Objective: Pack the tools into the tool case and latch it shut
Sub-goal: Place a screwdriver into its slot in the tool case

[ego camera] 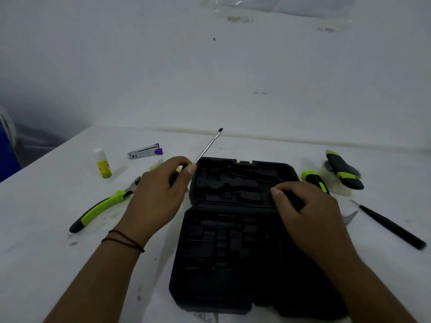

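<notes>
A black moulded plastic tool case point(233, 229) lies open at table centre, both halves cut into angular, matte recesses. The left hand point(158, 194) curls round the handle of a screwdriver point(208, 145), its slim chrome shaft slanting toward 1 o'clock. The right hand point(310, 217), fingers bent, pinches something dark at the case's right edge. Lime-and-black pliers point(102, 203) lie at 9 o'clock; a utility knife point(344, 170) at 2 o'clock
</notes>
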